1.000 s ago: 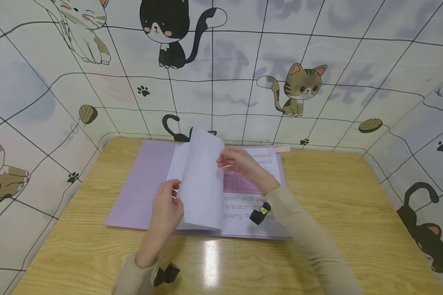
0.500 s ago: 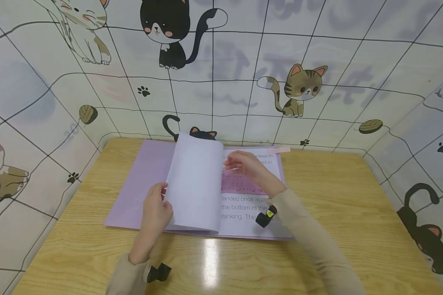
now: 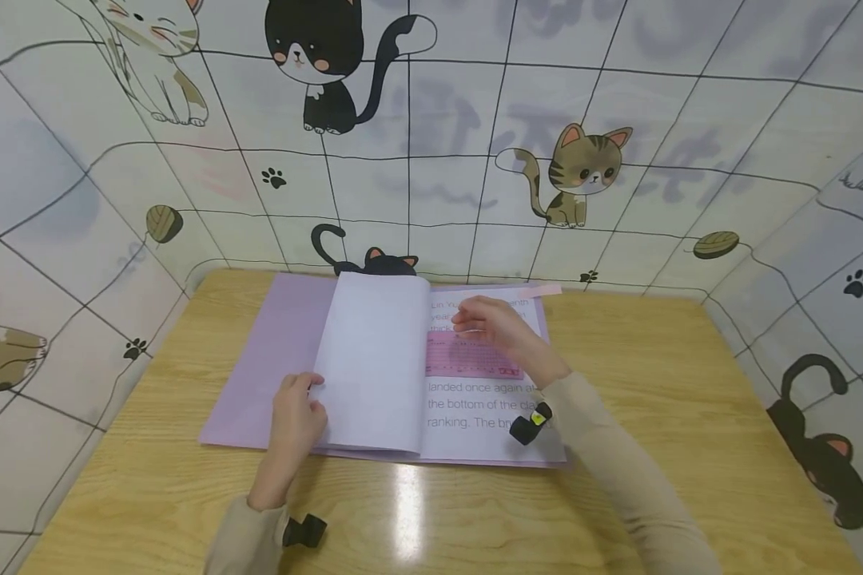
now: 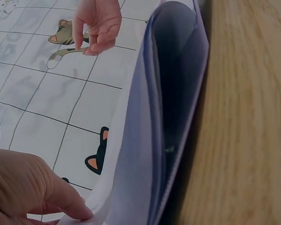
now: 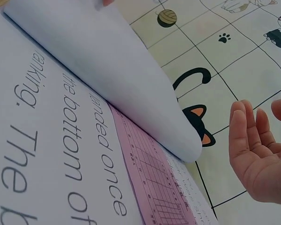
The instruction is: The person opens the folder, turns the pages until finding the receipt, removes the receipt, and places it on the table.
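Observation:
An open book with a lilac cover [image 3: 248, 383] lies on the table. Its blank white page [image 3: 374, 359] lies over to the left of the fold. My left hand [image 3: 296, 419] pinches that page's left edge; the left wrist view has the thumb [image 4: 68, 201] on the paper, the other fingers partly hidden. My right hand [image 3: 499, 327] hovers over the printed right page [image 3: 467, 443], fingers loosely bent and holding nothing. Large text and a pink gridded panel [image 3: 467, 357] show on that page, partly covered by the hand. Lower sheets bow up from the cover in the left wrist view.
A pale pink tab [image 3: 542, 291] sticks out at the book's top right. Wood-grain table [image 3: 654, 383] surrounds the book. Behind and at both sides stand walls [image 3: 446, 192] with cat drawings. Each wrist carries a small black device [image 3: 304, 531].
The blank page has come over to the left and lies flatter, my left hand moving left and down with it. My right hand has drawn away from the page to the right.

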Tool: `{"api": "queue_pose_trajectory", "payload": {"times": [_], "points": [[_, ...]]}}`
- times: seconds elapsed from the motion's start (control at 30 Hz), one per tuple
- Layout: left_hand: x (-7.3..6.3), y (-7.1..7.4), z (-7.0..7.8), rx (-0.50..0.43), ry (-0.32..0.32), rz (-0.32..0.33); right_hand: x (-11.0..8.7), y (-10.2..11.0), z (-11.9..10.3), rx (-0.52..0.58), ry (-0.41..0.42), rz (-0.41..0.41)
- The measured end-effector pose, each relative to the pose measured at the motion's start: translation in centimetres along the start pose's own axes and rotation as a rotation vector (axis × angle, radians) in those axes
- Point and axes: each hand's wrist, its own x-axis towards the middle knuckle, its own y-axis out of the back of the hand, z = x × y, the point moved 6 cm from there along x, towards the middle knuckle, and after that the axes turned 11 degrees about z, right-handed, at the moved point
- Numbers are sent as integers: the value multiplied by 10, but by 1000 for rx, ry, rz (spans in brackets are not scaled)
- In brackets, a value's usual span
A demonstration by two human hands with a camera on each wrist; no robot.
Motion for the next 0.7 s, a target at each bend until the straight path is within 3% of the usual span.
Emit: {"api": "queue_pose_trajectory", "payload": {"times": [0.37,0.7], "points": [[-2,-11,-18,51,76,-96,4,35,6,-4,31,46],[-2,-16,-25,71,91,-147,3,66,11,-128,30,123]]}}
